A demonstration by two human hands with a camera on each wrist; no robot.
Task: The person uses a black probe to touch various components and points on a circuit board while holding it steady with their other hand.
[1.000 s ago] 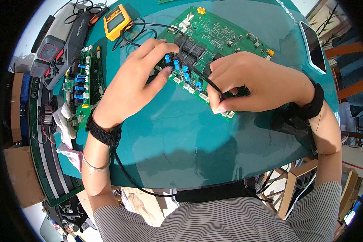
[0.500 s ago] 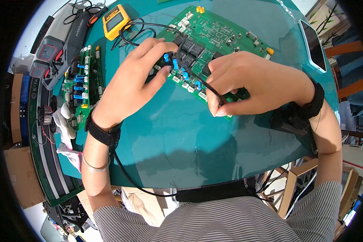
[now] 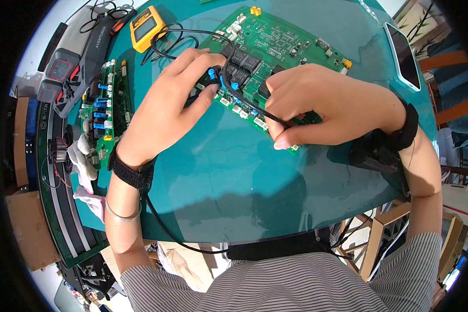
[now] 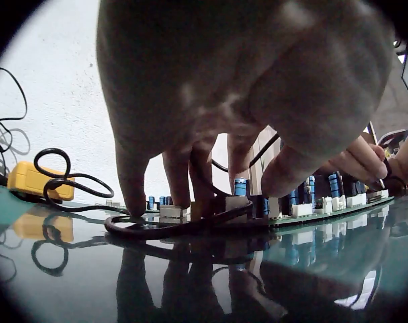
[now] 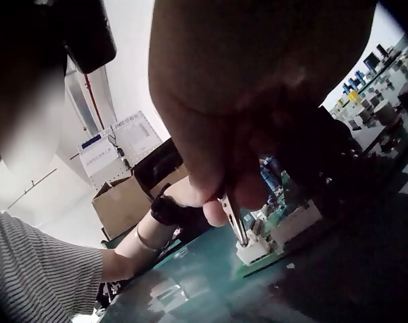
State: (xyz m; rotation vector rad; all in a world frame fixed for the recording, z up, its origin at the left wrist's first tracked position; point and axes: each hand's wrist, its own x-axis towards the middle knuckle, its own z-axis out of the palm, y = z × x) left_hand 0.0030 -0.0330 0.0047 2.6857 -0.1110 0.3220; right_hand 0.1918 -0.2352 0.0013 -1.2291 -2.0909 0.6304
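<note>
A green circuit board (image 3: pixel 275 39) lies on the table, blue capacitors (image 3: pixel 211 74) and white connectors (image 3: pixel 260 123) along its near edge. My right hand (image 3: pixel 333 106) pinches a metal alligator clip (image 5: pixel 233 219) on a black test lead (image 3: pixel 260 110). In the right wrist view the clip's tip is right at a white connector (image 5: pixel 254 252) on the board's corner. My left hand (image 3: pixel 169 106) is over the board's left end, fingers bent down among the connectors. Its thumb and index finger close round the end of a second black lead (image 4: pixel 143 233); that tip is mostly hidden.
The yellow handheld meter (image 3: pixel 146 29), with leads looped beside it, stands at the back left. Another circuit board (image 3: pixel 105 112) and white gloves (image 3: pixel 82 156) lie to the left. A phone (image 3: pixel 402 56) lies at the far right. The table's near edge (image 3: pixel 275 236) is close to the body.
The black lead between my hands has shifted left and now crosses the blue capacitors. The whole head view has drifted slightly; both hands keep nearly the same places and holds.
</note>
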